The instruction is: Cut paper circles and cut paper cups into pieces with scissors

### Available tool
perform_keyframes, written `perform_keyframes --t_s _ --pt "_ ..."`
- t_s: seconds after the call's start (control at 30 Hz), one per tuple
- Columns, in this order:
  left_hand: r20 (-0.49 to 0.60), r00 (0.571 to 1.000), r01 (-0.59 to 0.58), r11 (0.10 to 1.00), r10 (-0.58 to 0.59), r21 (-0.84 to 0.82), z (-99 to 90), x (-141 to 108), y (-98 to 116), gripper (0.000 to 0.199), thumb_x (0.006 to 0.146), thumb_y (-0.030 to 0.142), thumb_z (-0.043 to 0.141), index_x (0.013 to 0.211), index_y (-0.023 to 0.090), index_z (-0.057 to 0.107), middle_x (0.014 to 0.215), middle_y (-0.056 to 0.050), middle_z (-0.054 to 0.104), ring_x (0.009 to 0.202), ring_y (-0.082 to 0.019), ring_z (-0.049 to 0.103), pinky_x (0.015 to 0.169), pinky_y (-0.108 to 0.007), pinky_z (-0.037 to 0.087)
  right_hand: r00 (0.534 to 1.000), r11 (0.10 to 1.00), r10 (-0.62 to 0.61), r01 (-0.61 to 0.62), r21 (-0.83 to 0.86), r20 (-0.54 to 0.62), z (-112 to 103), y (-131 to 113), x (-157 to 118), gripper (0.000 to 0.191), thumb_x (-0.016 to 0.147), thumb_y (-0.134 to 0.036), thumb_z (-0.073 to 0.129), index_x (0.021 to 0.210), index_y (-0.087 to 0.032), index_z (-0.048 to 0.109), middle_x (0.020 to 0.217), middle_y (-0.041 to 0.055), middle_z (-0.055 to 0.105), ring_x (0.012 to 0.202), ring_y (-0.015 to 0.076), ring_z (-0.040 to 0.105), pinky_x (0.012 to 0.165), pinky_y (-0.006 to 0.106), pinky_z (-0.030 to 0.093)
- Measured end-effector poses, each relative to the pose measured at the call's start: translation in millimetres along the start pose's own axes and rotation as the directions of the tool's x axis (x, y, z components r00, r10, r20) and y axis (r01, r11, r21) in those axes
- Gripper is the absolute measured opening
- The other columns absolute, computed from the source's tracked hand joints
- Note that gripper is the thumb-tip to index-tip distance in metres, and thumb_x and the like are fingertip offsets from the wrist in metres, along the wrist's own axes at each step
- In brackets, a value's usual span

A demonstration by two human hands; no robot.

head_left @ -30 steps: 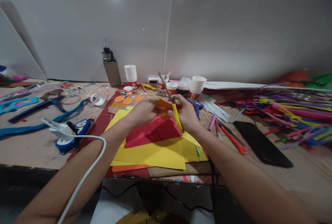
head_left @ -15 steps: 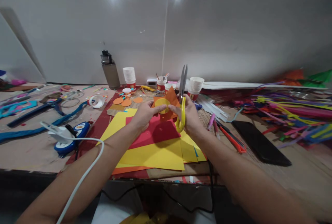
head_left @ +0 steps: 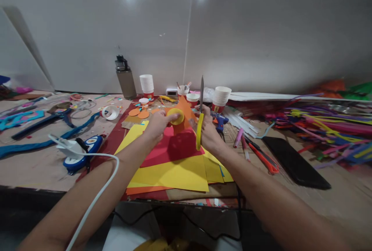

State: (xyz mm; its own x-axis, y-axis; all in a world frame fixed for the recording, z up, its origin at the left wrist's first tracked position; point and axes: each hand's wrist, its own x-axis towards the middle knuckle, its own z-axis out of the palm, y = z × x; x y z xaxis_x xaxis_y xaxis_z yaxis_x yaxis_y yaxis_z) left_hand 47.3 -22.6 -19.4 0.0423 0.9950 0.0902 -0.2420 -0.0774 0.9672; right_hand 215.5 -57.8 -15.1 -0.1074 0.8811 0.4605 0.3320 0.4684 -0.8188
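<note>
Scissors [head_left: 200, 122] stand points-up at mid-frame in the right hand [head_left: 208, 127], its fingers closed round the yellow handle and the blades apparently together, while I find the left hand [head_left: 158, 125], just left of centre, pinching a yellow disc [head_left: 176, 116] against orange paper [head_left: 186, 110]. Orange discs [head_left: 143, 114] on the table [head_left: 35, 167] at centre left I take as finished pieces; the held paper runs past the disc's edge, so I judge its trimming incomplete. Below lie a red sheet [head_left: 165, 151] and yellow sheets [head_left: 174, 177]; I cannot tell what further cutting is due.
</note>
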Motion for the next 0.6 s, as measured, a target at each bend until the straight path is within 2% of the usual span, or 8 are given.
perform_keyframes --t_s 0.13,0.23,0.33,0.43,0.6 --pt "-0.141 0.989 0.025 0.985 -0.049 -0.170 -6.9 7.1 4.6 0.037 0.049 0.032 0.084 0.076 0.013 0.065 0.069 -0.002 0.067 0.057 -0.010 0.057 0.049 -0.020 0.036 0.995 0.996 -0.007 0.016 -0.093 0.095 -6.1 -4.2 1.4 0.043 0.084 -0.036 0.059 0.123 -0.026 0.047 0.100 0.0041 0.058 0.087 0.0180 0.056 0.082 0.034 0.047" --pt "-0.261 0.964 -0.027 0.951 -0.057 -0.308 -9.4 10.8 6.9 0.035 0.050 0.027 0.083 0.073 0.015 0.061 0.067 0.000 0.066 0.055 -0.008 0.057 0.045 -0.019 0.033 0.990 0.976 -0.027 0.057 -0.212 0.141 -9.5 -10.6 0.7 0.033 0.084 -0.040 0.059 0.113 -0.023 0.056 0.093 0.0038 0.061 0.083 0.0184 0.057 0.075 0.030 0.045" --pt "-0.309 0.950 -0.088 0.907 -0.048 -0.411 -10.4 12.9 9.2 0.032 0.052 0.021 0.082 0.073 0.016 0.058 0.067 0.003 0.064 0.055 -0.007 0.056 0.043 -0.018 0.031 0.978 0.941 -0.006 0.076 -0.329 0.208 -9.7 -17.1 -0.7 0.027 0.085 -0.044 0.056 0.096 -0.021 0.061 0.083 0.0025 0.061 0.074 0.0174 0.055 0.066 0.028 0.041" --pt "-0.336 0.941 -0.124 0.895 -0.030 -0.428 -11.6 13.9 11.6 0.031 0.055 0.021 0.081 0.074 0.017 0.057 0.068 0.004 0.064 0.055 -0.006 0.056 0.043 -0.018 0.030 0.958 0.924 -0.015 0.123 -0.362 0.288 -9.1 -21.4 -1.5 0.028 0.085 -0.047 0.054 0.083 -0.019 0.059 0.072 0.0002 0.057 0.068 0.0156 0.052 0.062 0.026 0.037" --pt "-0.384 0.923 -0.173 0.889 -0.004 -0.424 -14.1 14.1 13.7 0.031 0.056 0.024 0.082 0.074 0.018 0.057 0.071 0.004 0.065 0.058 -0.007 0.057 0.046 -0.019 0.033 0.927 0.943 0.012 0.114 -0.313 0.374 -10.8 -23.3 -2.4 0.030 0.087 -0.049 0.052 0.082 -0.020 0.057 0.072 -0.0013 0.057 0.066 0.0136 0.051 0.059 0.024 0.035"
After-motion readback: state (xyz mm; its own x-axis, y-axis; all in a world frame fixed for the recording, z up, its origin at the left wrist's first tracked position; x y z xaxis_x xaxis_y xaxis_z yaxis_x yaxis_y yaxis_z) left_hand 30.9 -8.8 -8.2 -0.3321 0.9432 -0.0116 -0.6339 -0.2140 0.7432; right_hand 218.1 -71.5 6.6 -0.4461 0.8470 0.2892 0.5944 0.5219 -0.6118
